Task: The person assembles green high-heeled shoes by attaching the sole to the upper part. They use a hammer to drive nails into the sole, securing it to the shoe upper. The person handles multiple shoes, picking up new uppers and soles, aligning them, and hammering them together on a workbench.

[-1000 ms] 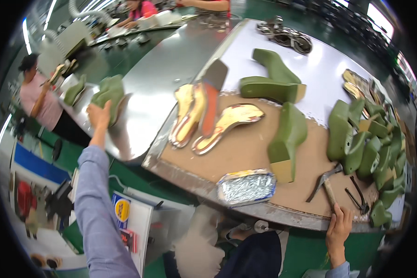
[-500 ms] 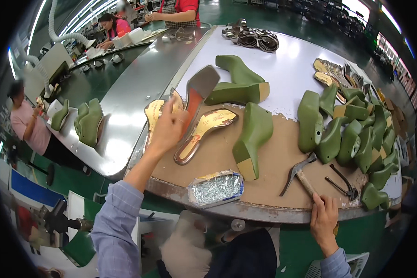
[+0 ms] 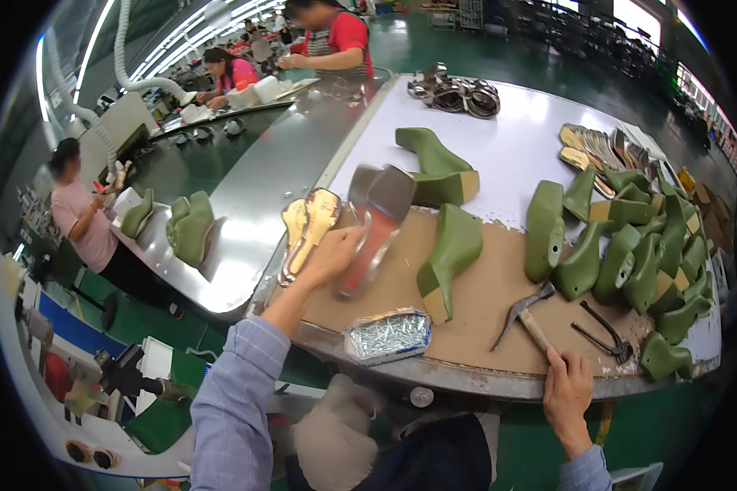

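My left hand (image 3: 334, 255) is closed on shoe insoles (image 3: 385, 200) with grey wide ends and reddish-brown middles. They are blurred, and there seem to be two, overlapping. Just left of that hand lie gold-coloured insoles (image 3: 323, 214) with metallic edges. At the table's front edge, my right hand (image 3: 568, 391) grips the end of a wooden-handled hammer (image 3: 537, 329), whose head rests on the board. A green shoe last (image 3: 453, 254) lies right of the insoles, with another pair of lasts (image 3: 438, 168) behind it. Close to the front edge sits an open box of nails (image 3: 389, 335).
Dark pincers (image 3: 606, 334) lie right of the hammer. Several green lasts (image 3: 622, 254) crowd the table's right side, with stacked insoles (image 3: 602, 146) behind. Metallic straps (image 3: 454, 94) are piled at the back. More lasts (image 3: 190, 227) stand on the metal surface at left; people work beyond.
The gold insole that lay on the board has been picked up. My left hand has closed and shifted right with the insoles. My right hand stays on the hammer.
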### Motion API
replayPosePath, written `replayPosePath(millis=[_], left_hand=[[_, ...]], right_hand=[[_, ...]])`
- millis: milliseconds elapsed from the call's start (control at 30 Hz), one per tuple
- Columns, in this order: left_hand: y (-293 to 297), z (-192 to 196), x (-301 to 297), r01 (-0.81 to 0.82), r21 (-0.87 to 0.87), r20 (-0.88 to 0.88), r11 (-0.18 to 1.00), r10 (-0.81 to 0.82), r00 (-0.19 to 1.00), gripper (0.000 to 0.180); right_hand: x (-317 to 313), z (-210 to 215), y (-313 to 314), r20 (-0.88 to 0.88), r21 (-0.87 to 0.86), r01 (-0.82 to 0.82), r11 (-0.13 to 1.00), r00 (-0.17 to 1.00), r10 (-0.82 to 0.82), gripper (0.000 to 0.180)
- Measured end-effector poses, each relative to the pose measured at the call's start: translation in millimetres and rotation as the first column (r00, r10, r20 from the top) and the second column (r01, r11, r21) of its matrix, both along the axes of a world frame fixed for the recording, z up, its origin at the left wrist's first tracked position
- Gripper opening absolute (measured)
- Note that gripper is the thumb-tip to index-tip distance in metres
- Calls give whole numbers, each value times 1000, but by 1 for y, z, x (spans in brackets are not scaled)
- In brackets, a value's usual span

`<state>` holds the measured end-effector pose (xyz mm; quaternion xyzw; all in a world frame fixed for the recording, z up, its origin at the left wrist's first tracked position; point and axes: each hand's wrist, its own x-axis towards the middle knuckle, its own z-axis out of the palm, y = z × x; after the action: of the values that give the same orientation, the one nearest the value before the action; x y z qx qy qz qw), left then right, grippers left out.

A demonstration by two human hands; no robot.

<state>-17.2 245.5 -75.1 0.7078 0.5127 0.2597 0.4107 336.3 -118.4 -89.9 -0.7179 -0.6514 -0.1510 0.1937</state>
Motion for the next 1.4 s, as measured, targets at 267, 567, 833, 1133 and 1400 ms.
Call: replayPosePath(millis=[267, 567, 833, 1133, 1400], left_hand=[[48, -32, -97, -441, -8, -39, 897, 441, 897, 51], [8, 14, -50, -164, 502, -231, 849, 314, 921, 38], [-30, 99, -42, -394, 136, 446, 909, 299, 844, 42], [-196, 62, 34, -83, -310, 814, 947, 310, 491, 35], [-215, 42, 68, 7, -462, 814, 887, 421, 400, 40]], right_hand=[[-3, 0, -1, -4, 6, 9, 1000, 1000, -9, 39], [11, 11, 1, -266, -17, 13, 1000, 964, -17, 47], [28, 33, 141, -507, 74, 186, 980, 853, -123, 82], [46, 19, 203, -952, 117, 61, 991, -278, 129, 33], [-41, 53, 77, -975, 201, -176, 964, -130, 180, 30]])
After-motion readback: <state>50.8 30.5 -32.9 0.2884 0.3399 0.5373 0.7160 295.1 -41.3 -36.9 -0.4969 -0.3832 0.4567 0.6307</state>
